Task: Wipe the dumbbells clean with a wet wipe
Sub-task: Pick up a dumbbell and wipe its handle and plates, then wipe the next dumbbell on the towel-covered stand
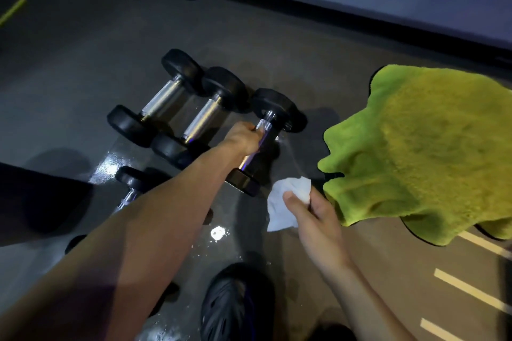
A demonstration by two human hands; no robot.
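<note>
The left hand [245, 137] is wrapped around the chrome handle of the rightmost dumbbell [273, 108] in the far row on the floor; that knurled bar is the sure hold, since the rubber heads are heavy and the floor [155, 155] looks wet, probably slick. The right hand [315, 219] pinches a limp white wet wipe [288, 196] just near of it. Neighbouring dumbbells [177, 102] crowd the left, a green towel [432, 147] the right.

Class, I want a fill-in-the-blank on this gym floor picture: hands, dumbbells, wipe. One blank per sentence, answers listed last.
1. The left hand grips the nearest dumbbell by its ____ handle.
2. The right hand holds a ____ wet wipe.
3. Right of the wipe lies a fluffy ____ cloth.
4. Left of the gripped dumbbell, ____ more dumbbells lie side by side.

Missing words: metal; white; green; two
</note>
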